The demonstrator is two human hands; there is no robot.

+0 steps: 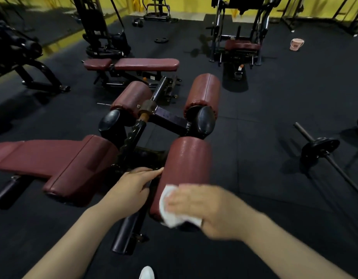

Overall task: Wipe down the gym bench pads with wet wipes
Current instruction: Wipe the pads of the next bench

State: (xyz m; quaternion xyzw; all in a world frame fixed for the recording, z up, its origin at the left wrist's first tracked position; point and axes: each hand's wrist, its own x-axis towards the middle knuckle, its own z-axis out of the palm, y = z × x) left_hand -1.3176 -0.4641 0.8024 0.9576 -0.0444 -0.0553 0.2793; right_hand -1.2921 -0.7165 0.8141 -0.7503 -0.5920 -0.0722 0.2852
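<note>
A person's right hand (196, 206) pressed a white wipe (170, 210) against the near end of a maroon roller pad (187, 166), its fingers blurred; the left hand (133, 186) gripped the black frame (133, 214) just beside it. Wiping was under way; next, likely, strokes toward the pad's far end.

A barbell (323, 153) is being left lying near the floor's right edge, and a pink bucket (296, 44) is being kept toward its far right corner.

Three maroon roller pads: near (184, 174), far left (131, 97), far right (203, 91). Two flat maroon benches: near (53, 160), far (133, 64). One white wipe (170, 210). Two hands: left hand (131, 190), right hand (200, 206). One barbell (323, 152). One pink bucket (296, 44). One white shoe (147, 273).
</note>
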